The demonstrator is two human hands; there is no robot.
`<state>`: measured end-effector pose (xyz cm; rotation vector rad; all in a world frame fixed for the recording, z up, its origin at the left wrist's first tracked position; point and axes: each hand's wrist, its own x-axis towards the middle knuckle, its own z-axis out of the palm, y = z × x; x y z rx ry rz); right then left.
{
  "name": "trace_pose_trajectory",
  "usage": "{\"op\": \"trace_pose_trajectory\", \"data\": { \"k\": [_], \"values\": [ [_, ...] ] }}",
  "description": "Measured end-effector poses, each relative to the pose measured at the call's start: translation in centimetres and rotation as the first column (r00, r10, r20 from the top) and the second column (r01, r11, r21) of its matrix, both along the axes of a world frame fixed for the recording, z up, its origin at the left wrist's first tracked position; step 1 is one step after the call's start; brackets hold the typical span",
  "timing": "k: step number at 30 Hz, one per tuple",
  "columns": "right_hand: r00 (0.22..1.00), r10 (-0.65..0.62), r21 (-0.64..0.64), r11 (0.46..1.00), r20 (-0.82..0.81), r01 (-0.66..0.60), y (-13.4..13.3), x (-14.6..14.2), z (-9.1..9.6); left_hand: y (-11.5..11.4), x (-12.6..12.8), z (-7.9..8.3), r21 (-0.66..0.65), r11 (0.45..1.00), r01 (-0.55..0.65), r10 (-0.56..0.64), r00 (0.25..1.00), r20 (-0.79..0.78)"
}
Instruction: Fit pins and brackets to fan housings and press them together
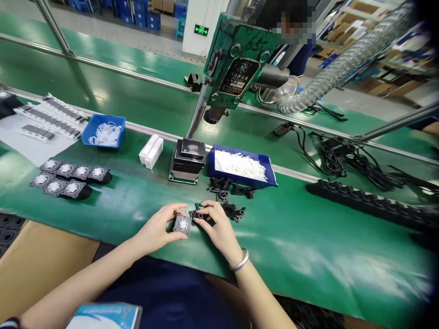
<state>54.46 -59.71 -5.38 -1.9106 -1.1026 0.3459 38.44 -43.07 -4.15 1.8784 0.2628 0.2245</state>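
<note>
In my left hand [163, 227] is a square black housing with a white swirl-bladed rotor [183, 224], gripped between thumb and fingers with the rotor side up. Close beside it, my right hand [216, 224] pinches a small black plastic bracket [199, 216] that has a round hub. The two parts are very near each other; whether they touch I cannot tell. More black brackets [234, 211] lie loose just beyond my right hand. Several similar rotor housings [72, 188] stand in two rows on the green bench at the left.
A press [236, 64] hangs over a black block [188, 157]. Around it are a blue bin of white pieces [270, 176], a white block [151, 151] and a blue tray [120, 142] of white rings. Black cables [331, 157] and a row of black parts [360, 203] lie right.
</note>
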Motion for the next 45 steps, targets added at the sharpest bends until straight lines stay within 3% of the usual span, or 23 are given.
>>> {"op": "trace_pose_trajectory", "data": {
  "k": [4,7,9,17,27,36,39,41,43,45],
  "values": [
    [0.994,-0.091,0.111,0.990,0.061,0.084,-0.2,-0.1,3.0,-0.6,0.4,-0.6,-0.084,0.996,-0.003,0.003,1.000,-0.001],
    [0.997,0.038,0.168,0.984,0.072,-0.050,0.1,-1.2,5.2,-0.6,0.2,-0.7,-0.085,0.996,-0.010,0.011,1.000,0.012],
    [0.990,0.126,0.195,0.971,0.068,-0.137,0.6,-2.1,5.6,-0.6,0.2,-0.8,-0.073,0.997,-0.017,0.019,1.000,0.023],
    [0.969,0.185,0.182,0.960,0.165,-0.214,1.9,-3.0,4.5,-0.6,0.3,-0.9,0.054,0.998,-0.011,0.008,0.998,0.055],
    [0.976,0.219,0.165,0.962,0.003,-0.216,1.8,-3.1,3.7,0.4,0.1,-0.2,0.279,0.958,0.071,-0.100,0.991,0.094],
    [0.968,0.248,0.110,0.962,0.045,-0.251,1.8,-2.9,4.2,0.4,0.1,0.1,0.273,0.960,0.065,-0.092,0.992,0.088],
    [0.956,0.258,0.093,0.958,0.138,-0.272,1.9,-1.2,6.7,1.4,0.9,2.2,0.289,0.957,0.029,-0.079,0.984,0.162],
    [0.942,0.194,0.135,0.962,0.274,-0.237,2.3,0.9,9.9,2.9,2.2,4.7,0.345,0.938,-0.026,-0.064,0.967,0.248],
    [0.900,0.032,0.259,0.953,0.435,-0.159,3.3,3.7,14.1,4.7,4.1,7.6,0.404,0.909,-0.102,-0.048,0.938,0.344],
    [0.834,-0.185,0.456,0.886,0.520,-0.088,4.9,6.9,18.7,6.7,6.5,10.0,0.434,0.881,-0.187,-0.009,0.911,0.412]
  ]
}}
